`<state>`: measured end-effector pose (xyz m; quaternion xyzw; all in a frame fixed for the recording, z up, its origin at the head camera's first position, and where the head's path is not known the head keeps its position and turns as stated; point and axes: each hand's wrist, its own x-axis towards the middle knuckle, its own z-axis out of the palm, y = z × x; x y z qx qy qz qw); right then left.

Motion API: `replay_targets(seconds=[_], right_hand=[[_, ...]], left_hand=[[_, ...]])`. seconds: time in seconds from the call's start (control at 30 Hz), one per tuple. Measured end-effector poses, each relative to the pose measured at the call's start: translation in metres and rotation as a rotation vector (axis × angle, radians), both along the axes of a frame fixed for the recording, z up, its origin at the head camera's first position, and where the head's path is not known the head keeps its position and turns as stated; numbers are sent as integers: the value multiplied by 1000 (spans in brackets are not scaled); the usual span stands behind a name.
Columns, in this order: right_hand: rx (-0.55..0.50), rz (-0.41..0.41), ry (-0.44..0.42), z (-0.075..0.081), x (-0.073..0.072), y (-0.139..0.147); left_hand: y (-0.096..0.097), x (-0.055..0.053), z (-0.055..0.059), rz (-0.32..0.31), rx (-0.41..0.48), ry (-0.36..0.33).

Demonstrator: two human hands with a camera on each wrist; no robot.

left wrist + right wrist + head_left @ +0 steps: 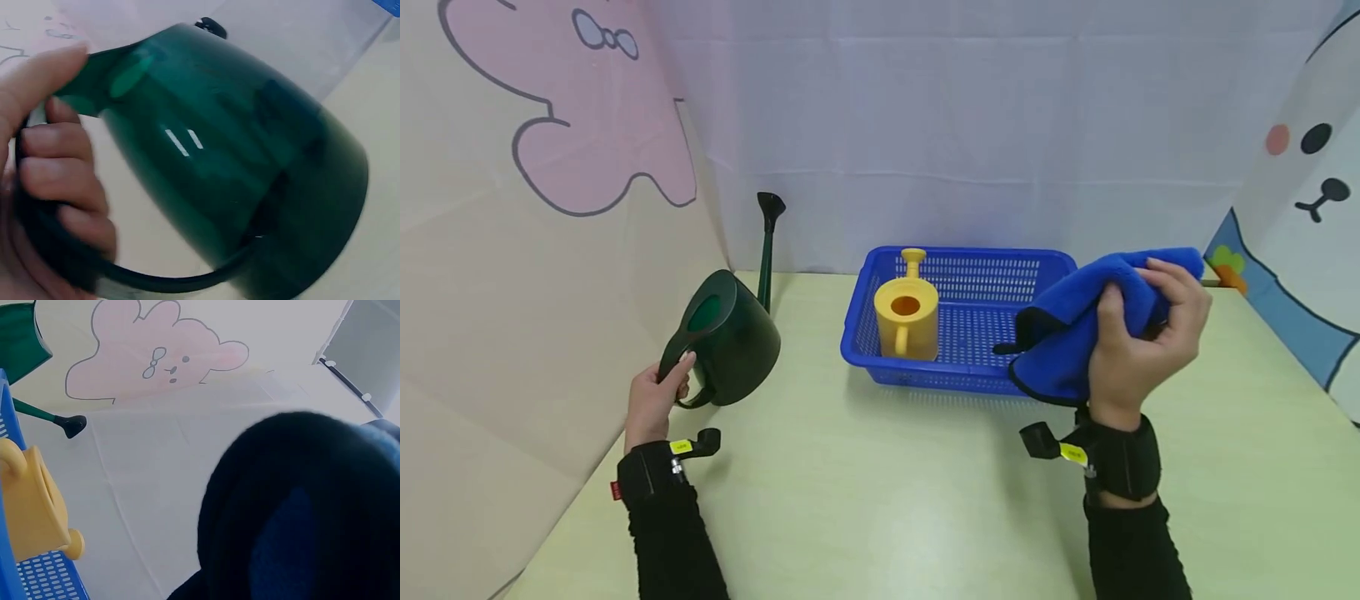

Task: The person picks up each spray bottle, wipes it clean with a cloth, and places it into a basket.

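My left hand (658, 400) grips the handle of a dark green watering can (741, 346), fingers curled round it, as the left wrist view shows closely. The can is tilted, its long spout rising at the back to a black rose (771, 204). A blue cloth (1075, 317) with dark edging is bunched in my right hand (1142, 350), thumb and fingers pinching it. The cloth hangs over the right end of a blue plastic basket (861, 354) and fills much of the right wrist view. Inside the basket, at its left, stands a small yellow watering can (917, 329).
The basket stands near the back of a pale green table (880, 483). Behind it hangs a white curtain (880, 125). Cloth walls with printed cartoon animals border the table at left and right. A black wrist camera (1037, 440) juts out beside the right wrist.
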<state>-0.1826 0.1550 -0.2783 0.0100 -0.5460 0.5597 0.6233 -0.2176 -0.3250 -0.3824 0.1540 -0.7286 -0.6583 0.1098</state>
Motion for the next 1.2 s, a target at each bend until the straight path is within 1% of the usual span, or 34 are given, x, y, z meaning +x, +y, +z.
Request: replay_targets(seconds=[0.07,0.13,0.17,0.23,0.27,0.33,0.43,0.57,0.63,0.73,0.8,0.87,0.93,1.0,1.1,1.2], right_hand=[[-6,2,2,1,1,1],[-8,4,0,2,2,1],[-8,5,-3,1,2,2],[-5,10,-9,-1,1,2],[-4,12,-11,-1,0,2],[2,15,-14,-3,-1,3],[12,20,-13,-3,-2,2],[25,18,-10,-4,-4,3],[28,11,-12,-6,-5,5],[33,2,-18,-8,-6,8],[36,6,-18,-9,-7,8],[45,7,-19,-10,-6,9],[53,8,-19,-11,-5,8],[60,11,-15,-13,-4,7],[77,11,-6,-15,-3,3],[100,16,4,-18,-3,-2]], left_hand=[[7,-2,-2,81,68,61],[14,-5,-2,170,116,139],[16,-6,-2,207,126,177],[20,-6,-1,259,123,236],[20,-7,0,275,115,257],[20,-7,3,284,101,293],[22,-8,11,258,112,380],[31,-8,30,190,194,546],[38,-8,39,133,257,639],[50,-9,51,15,384,777],[60,-9,58,-87,483,844],[74,-11,64,-189,568,871],[89,-13,70,-279,623,874],[103,-13,76,-354,650,865],[122,-13,82,-429,665,858],[137,-13,83,-493,673,853]])
